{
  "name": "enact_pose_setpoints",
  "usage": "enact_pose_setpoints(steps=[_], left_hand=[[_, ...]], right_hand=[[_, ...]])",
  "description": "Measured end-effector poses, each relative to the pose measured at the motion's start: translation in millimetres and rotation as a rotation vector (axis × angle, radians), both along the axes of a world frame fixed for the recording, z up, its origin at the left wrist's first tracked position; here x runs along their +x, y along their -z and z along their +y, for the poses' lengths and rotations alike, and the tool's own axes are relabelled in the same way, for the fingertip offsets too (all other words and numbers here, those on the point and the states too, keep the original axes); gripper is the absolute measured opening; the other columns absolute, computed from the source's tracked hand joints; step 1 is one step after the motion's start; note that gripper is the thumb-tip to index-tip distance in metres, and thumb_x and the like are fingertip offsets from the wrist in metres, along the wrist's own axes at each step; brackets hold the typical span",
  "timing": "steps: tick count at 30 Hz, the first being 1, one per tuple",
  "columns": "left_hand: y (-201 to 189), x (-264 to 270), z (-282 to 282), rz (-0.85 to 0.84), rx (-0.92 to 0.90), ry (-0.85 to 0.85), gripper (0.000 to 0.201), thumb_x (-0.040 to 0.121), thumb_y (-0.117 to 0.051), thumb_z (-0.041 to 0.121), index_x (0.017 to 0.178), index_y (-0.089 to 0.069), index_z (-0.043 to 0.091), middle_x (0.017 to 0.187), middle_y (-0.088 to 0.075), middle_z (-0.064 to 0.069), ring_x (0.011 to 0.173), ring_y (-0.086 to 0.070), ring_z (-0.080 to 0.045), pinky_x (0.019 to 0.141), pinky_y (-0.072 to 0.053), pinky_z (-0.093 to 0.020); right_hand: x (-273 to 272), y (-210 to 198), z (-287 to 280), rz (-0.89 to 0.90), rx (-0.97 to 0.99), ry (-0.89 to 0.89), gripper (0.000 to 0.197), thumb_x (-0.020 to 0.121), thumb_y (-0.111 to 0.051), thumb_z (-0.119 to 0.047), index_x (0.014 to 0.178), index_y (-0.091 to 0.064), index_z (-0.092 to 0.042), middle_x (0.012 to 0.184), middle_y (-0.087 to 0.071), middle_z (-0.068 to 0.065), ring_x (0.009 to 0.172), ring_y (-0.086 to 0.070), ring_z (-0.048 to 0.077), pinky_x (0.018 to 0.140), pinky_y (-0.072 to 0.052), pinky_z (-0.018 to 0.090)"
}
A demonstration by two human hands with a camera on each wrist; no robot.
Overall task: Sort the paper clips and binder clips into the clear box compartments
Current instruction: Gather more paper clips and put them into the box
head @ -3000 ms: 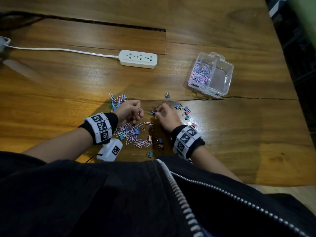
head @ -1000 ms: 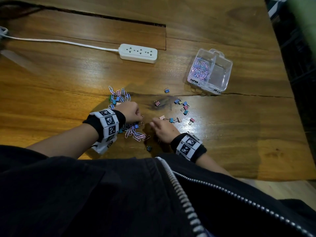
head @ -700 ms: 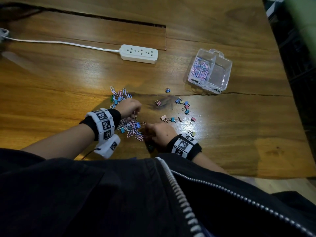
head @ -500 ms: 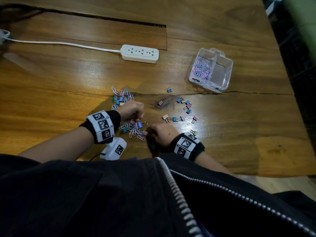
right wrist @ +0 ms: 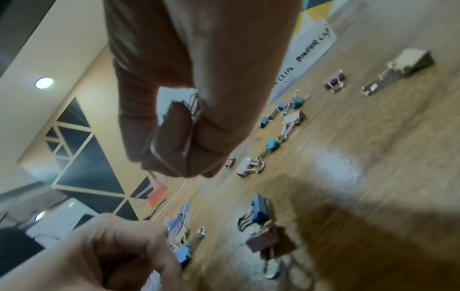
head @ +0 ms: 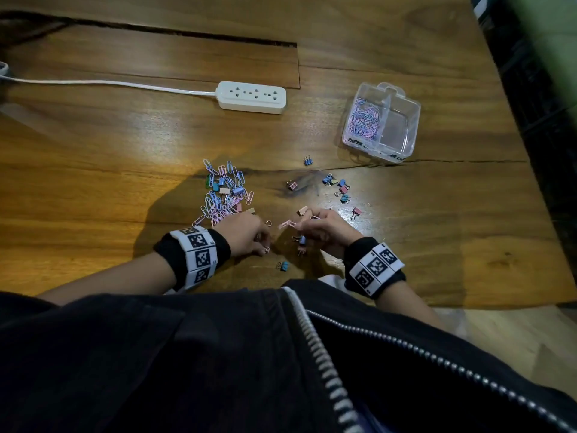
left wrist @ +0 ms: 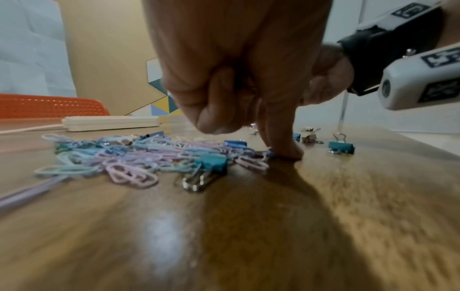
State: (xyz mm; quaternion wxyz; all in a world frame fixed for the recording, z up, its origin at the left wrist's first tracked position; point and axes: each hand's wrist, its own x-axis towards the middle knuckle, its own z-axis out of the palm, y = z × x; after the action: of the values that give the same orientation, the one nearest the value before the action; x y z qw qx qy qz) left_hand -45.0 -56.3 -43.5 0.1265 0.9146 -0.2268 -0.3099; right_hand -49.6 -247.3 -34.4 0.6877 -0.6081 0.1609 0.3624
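Pastel paper clips (head: 223,195) lie heaped on the wooden table (head: 93,170), mixed with a few binder clips. My left hand (head: 260,242) sits at the heap's near end with its fingers curled and a clip loop showing at the fingertips. In the left wrist view one finger (left wrist: 283,151) presses a blue paper clip (left wrist: 271,154) to the wood. My right hand (head: 301,228) is just to its right and pinches paper clips (right wrist: 171,141); a pink one (head: 287,224) sticks out. Loose binder clips (head: 338,189) lie beyond it. The clear box (head: 409,120) stands far right, with paper clips in its left compartment (head: 363,118).
A white power strip (head: 251,96) with its cord lies at the back centre. A blue binder clip (head: 283,265) and two more (head: 301,242) lie close to the near table edge, by my dark zipped jacket (head: 218,354). The table's right edge (head: 512,120) runs just beyond the box.
My right hand has moved from the near edge forward and to the right, now with a pink clip showing. My left hand has drawn back to the heap's near end.
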Motion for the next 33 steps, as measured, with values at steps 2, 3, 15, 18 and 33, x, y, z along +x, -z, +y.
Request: enact_pose_setpoints(steps=[2,3,15,18,33], left_hand=[[0.7,1.1,0.1,0.019,-0.014,0.036,0.018,0.082,-0.064,0.028,0.096,-0.064,0.017,0.105,-0.063,-0.003,0.096,-0.056,-0.018,0.089,-0.046,-0.032],[-0.3,2.2,0.7,0.041,-0.016,0.055,0.015,0.083,-0.063,0.027,0.093,-0.062,0.016,0.104,-0.062,-0.004,0.092,-0.055,-0.017,0.084,-0.046,-0.029],[-11.1,25.7,22.9,0.800,-0.956,-0.957,0.014,0.066,-0.047,0.007,0.061,-0.036,0.013,0.061,-0.048,-0.002,0.041,-0.045,-0.008,0.036,-0.037,-0.015],[-12.0,26.5,27.1,0.827,-1.018,-1.020,0.017,0.052,-0.039,0.001,0.057,-0.030,0.015,0.058,-0.050,-0.001,0.044,-0.044,-0.011,0.038,-0.037,-0.014],[-14.4,6.9,29.6,0.081,0.041,-0.161,0.065,0.070,-0.074,0.036,0.125,-0.042,0.023,0.088,-0.058,-0.001,0.078,-0.041,-0.010,0.069,-0.035,-0.024]], right_hand=[[-0.5,-1.5,-0.7,0.027,0.066,0.066,0.030,0.082,-0.051,0.009,0.061,-0.048,-0.014,0.058,-0.053,0.001,0.042,-0.047,0.006,0.034,-0.037,0.013],[-0.3,-3.3,-0.4,0.040,0.097,0.094,0.029,0.083,-0.047,0.010,0.065,-0.048,-0.014,0.058,-0.052,0.000,0.039,-0.045,0.004,0.032,-0.034,0.013],[-1.6,-0.2,19.0,0.154,0.256,0.223,0.028,0.093,-0.034,-0.009,0.074,-0.054,-0.006,0.050,-0.045,-0.003,0.041,-0.043,0.006,0.036,-0.032,0.013],[-0.5,0.3,27.2,0.129,0.232,0.244,0.025,0.092,-0.048,-0.015,0.067,-0.048,-0.012,0.055,-0.047,-0.005,0.044,-0.044,0.005,0.038,-0.035,0.013],[-1.0,8.5,39.3,-0.689,-1.013,-0.697,0.024,0.086,-0.058,-0.031,0.102,-0.059,-0.013,0.104,-0.061,0.006,0.096,-0.056,0.022,0.078,-0.044,0.031]])
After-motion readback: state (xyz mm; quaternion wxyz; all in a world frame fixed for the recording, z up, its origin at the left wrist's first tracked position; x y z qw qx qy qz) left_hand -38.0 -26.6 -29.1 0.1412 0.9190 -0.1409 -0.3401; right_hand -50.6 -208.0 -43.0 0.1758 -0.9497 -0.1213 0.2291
